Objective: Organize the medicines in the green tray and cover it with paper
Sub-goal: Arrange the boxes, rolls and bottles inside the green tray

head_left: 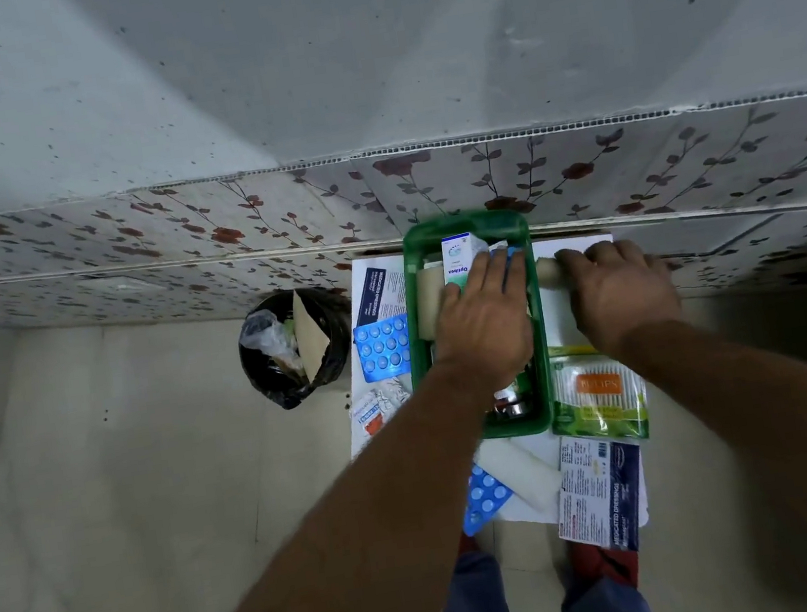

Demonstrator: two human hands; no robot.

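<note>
The green tray [491, 431] stands in the middle of a small white table [558, 315], and its far end almost reaches the flowered wall [173, 234]. My left hand [484, 320] lies flat inside the tray with the fingers spread, on a white and teal medicine box [458, 264] and beside a beige roll [426, 305]. My right hand [619, 288] is just outside the right rim, fingers curled over one more beige roll [548, 271] on the table; how tightly they grip it I cannot tell.

There is little free room around the tray. On its left lie a blue blister pack [384, 347] and a dark leaflet [381, 290]. On its right is a bag of cotton swabs [600, 394]. Near me lie a white bandage roll [518, 471], a second blue blister pack [485, 496] and a dressing packet [602, 495].

A black waste bin [293, 347] stands on the pale floor to the left of the table.
</note>
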